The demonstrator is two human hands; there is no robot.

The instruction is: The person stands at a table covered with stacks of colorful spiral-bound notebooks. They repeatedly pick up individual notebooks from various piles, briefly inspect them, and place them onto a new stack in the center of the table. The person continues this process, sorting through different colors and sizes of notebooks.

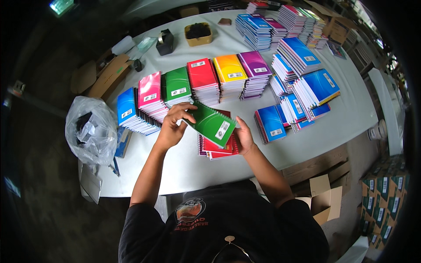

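Head camera view: the left hand (pixel 175 122) grasps the left end of a green notebook (pixel 208 120), fingers curled over its corner. The right hand (pixel 244 136) is curled beside the other end, thumb up; I cannot tell whether it grips the notebook or steadies the red pile (pixel 221 152) beneath. The notebook is tilted between the two hands, over that uneven pile.

Just beyond the left hand, a green stack (pixel 176 83) and a pink stack (pixel 149 85) sit close to its knuckles; a careless lift or turn of the wrist could nudge them askew. The coils are a likely snag too, since the notebook's spiral edge faces the row. The red pile, fanned unevenly, might slide over the surface (pixel 175 177) if the right hand pressed on it sideways. Off to the right of that hand, the blue notebooks (pixel 316 87) lean and overlap, so a knock from the arm could topple them.

A white rectangular label (pixel 222 129) with dark bar-like marks lies near the notebook's right end, close to the right hand; its print is too small to read. Similar labels show on the stacks ahead of the hands. Nearer the body, the black shirt (pixel 263 228) bears an orange emblem with reddish lettering below, and far right of the right hand, patterned cartons (pixel 381 206) carry white barcode labels.
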